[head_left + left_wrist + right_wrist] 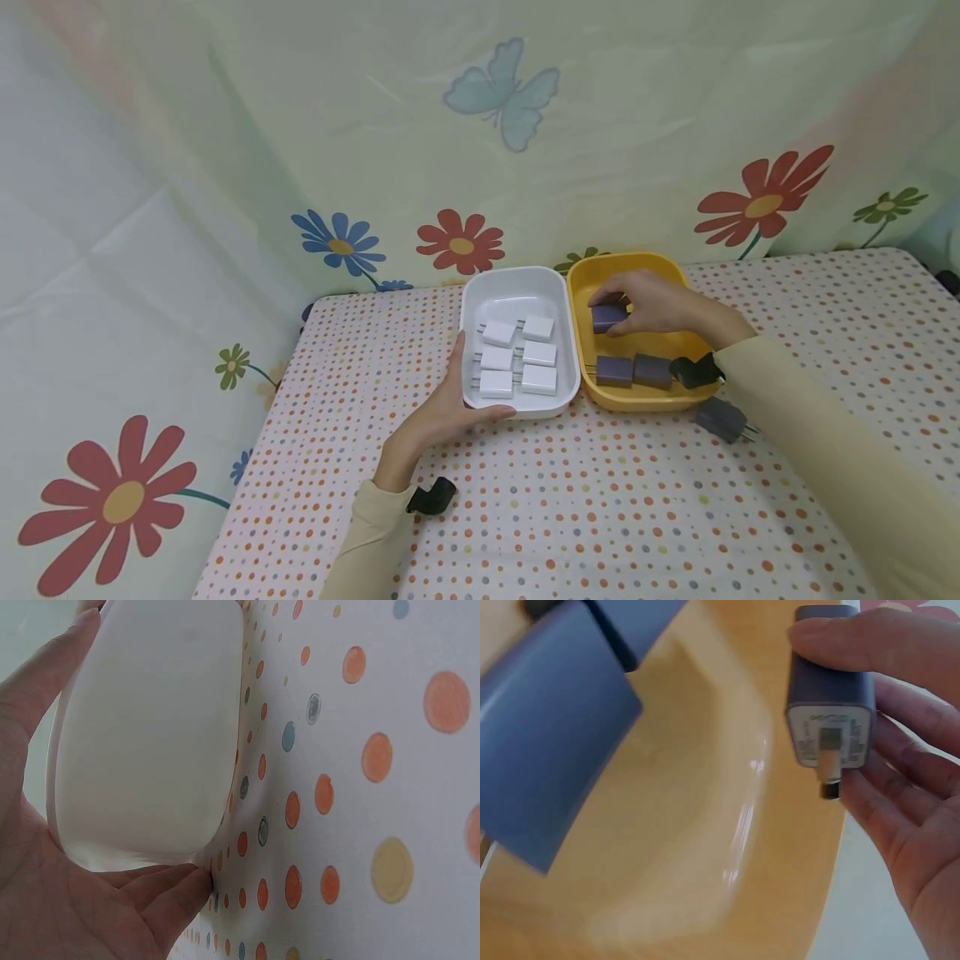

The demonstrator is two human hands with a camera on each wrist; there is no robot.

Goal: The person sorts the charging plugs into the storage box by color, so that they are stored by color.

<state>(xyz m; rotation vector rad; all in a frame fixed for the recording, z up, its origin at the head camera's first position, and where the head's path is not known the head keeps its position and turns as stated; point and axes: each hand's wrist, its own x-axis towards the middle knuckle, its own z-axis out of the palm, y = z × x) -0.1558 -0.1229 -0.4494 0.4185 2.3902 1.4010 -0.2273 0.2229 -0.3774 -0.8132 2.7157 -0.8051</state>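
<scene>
My right hand pinches a dark purple charger plug over the back left of the yellow tray. In the right wrist view, the prong end of this charger plug faces the camera. Two more purple charger plugs lie side by side at the tray's front. My left hand spans the front left corner of the white tray, its fingers along the left side and thumb along the front. In the left wrist view, fairly straight fingers touch the tray's outer wall.
Several white charger plugs lie in two columns inside the white tray. One dark charger plug is on the dotted tablecloth, beside the yellow tray's front right corner, near the right sleeve. A flowered curtain hangs behind the table.
</scene>
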